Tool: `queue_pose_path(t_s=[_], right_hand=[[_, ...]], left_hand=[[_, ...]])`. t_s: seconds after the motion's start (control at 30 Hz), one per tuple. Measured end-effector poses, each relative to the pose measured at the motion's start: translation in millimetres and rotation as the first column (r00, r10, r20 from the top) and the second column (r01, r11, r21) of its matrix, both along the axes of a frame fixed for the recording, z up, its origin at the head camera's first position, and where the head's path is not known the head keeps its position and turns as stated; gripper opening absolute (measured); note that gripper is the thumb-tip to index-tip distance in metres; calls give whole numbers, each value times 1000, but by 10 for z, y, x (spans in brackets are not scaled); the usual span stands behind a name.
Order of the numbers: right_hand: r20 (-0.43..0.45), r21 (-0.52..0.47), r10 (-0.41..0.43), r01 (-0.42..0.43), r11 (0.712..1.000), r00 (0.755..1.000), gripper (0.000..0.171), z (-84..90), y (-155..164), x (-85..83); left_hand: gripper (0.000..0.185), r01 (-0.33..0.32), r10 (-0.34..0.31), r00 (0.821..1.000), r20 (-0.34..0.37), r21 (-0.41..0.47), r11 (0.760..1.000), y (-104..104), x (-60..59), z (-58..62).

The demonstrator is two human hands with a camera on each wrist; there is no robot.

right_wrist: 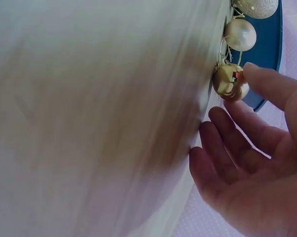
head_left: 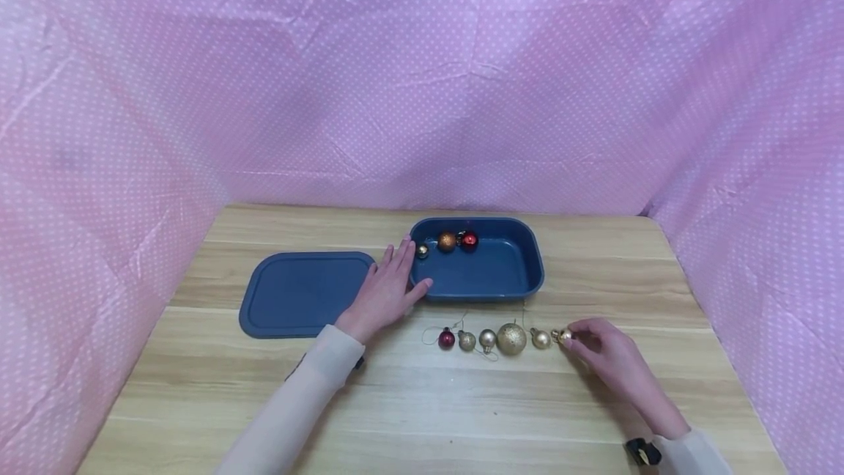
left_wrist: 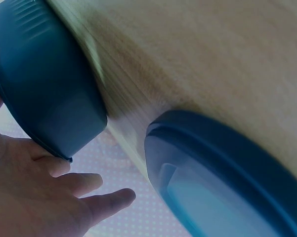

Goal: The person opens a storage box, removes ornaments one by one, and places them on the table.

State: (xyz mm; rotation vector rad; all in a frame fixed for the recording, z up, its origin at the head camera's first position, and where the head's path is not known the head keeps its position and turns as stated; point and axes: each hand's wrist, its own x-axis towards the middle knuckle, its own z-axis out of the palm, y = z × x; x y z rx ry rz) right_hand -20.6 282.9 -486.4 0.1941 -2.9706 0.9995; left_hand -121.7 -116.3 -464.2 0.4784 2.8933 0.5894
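The right hand (head_left: 609, 359) pinches the gold ball (right_wrist: 228, 85) at the surface (head_left: 395, 409), right of 5 ornaments (head_left: 511, 340). The blue box (head_left: 491, 264) lies leftward and farther off, long axis sideways; the left hand (head_left: 385, 293) touches its left end, fingers extended.

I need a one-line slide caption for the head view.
Left hand against the blue rectangular box holding three round baubles; right hand pinching a shiny gold round bauble beside five more baubles.

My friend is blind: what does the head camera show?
A right hand pinches a gold bauble at the end of a bauble row on a wooden table. The left hand touches a blue box holding three baubles, beside a blue lid.
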Motion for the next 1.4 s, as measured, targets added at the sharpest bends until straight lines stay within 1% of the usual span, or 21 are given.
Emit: queue_pose_path(t_s=[0.2,0.3,0.4,0.47,0.53,0.63,0.77,0.87,0.97,1.07,1.13,1.23,1.4], right_hand=[[14,-13,51,-51,999,999,48,22,65,-28],[7,-22,53,-52,998,999,52,59,94,-50],[-53,-49,32,-35,998,998,46,110,110,-84],[-122,-60,11,-18,998,992,40,146,106,-110],[-201,-74,-8,-7,997,980,34,175,93,-142],[-289,-80,-26,3,997,957,28,226,38,-200],[-334,-88,-25,-5,996,942,26,336,-101,-309],[-367,-81,21,-54,995,930,27,440,-236,-427],[-406,-55,98,-131,990,908,30,533,-367,-573],[-418,-19,187,-214,977,889,34,609,-490,-721],[-398,9,242,-260,966,885,37,654,-565,-811],[-347,23,319,-332,943,882,42,707,-667,-941],[-241,5,391,-401,916,889,51,746,-803,-1169]], left_hand=[[86,3,-3,1000,-6,-8,1000,-10,-23,16],[86,5,-5,1000,-6,-9,1000,-14,-31,24],[86,8,-8,1000,-9,-6,1000,-18,-34,33],[86,8,-8,1000,-10,-4,1000,-20,-33,38],[86,8,-8,1000,-10,-5,1000,-22,-32,39],[86,6,-6,1000,-5,-6,1000,-17,-28,40],[85,6,-6,1000,-6,-4,1000,-7,-18,36],[86,5,-5,1000,-12,-2,1000,-1,-10,25],[86,3,-3,1000,-12,1,1000,9,-6,19],[85,-2,2,1000,-12,7,1000,17,-5,16],[85,-5,5,1000,-12,7,1000,19,-4,12],[85,-8,8,1000,-11,5,1000,17,0,-3],[85,-5,5,1000,-8,4,1000,17,5,-17]])
